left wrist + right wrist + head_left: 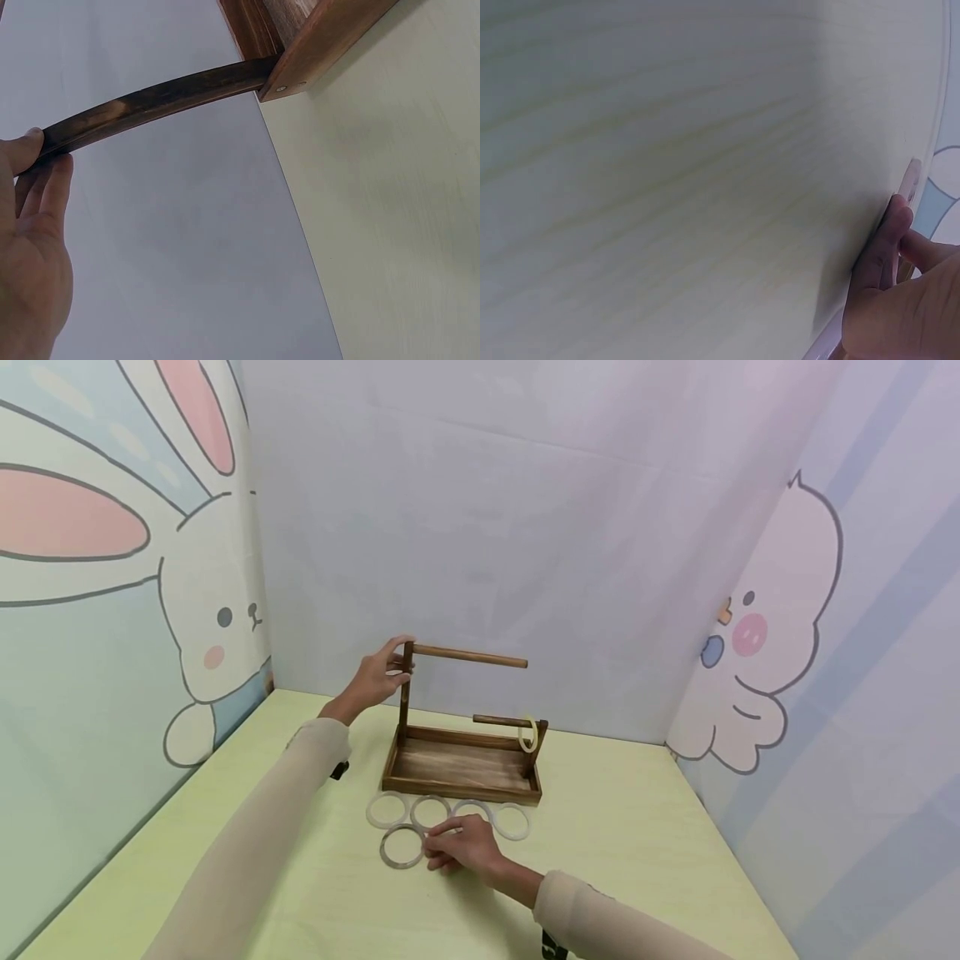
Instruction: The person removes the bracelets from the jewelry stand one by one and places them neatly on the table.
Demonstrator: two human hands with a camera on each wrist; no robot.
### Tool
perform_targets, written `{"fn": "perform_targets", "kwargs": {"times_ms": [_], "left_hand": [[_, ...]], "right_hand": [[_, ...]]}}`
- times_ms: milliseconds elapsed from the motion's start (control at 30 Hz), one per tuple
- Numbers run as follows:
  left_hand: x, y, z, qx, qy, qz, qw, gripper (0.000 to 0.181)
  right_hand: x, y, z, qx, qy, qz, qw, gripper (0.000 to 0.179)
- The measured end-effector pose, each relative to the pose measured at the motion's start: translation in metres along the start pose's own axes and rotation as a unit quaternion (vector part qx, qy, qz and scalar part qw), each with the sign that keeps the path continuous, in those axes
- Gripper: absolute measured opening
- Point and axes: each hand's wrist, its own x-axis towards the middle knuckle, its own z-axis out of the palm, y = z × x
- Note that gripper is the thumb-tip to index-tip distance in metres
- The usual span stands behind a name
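My left hand [378, 677] grips the top of the tall left post [157, 97] of a dark wooden jewelry rack [461, 794], thumb on one side and fingers on the other. From that post a long upper bar [472, 655] runs right. A pale yellow bangle [528, 735] hangs on the shorter lower bar [498, 721]. In front of the rack, my right hand [468, 846] is low over the table, its fingertips pinching the right edge of a greyish bangle [401, 866]. In the right wrist view, that bangle [910, 177] reaches past the fingertips.
Several more bangles lie in a row along the rack's front edge: a whitish one [368, 810], a grey one [413, 810], a lilac-tinted one [480, 806] partly behind the right hand, and a white one [527, 822]. Printed cloth walls [480, 527] enclose the pale table [637, 860].
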Motion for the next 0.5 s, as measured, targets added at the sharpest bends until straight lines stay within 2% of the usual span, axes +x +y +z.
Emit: {"fn": "perform_targets", "kwargs": {"times_ms": [300,500], "left_hand": [[0.001,0.001,0.000,0.008,-0.003,-0.004,1.0000,0.073],[0.001,0.002,-0.001,0.010,-0.006,-0.002,0.9999,0.074]], "right_hand": [[-0.002,0.000,-0.010,0.024,-0.024,-0.009,0.9994,0.024],[-0.004,-0.001,-0.023,-0.001,-0.034,-0.024,0.9991,0.029]]}}
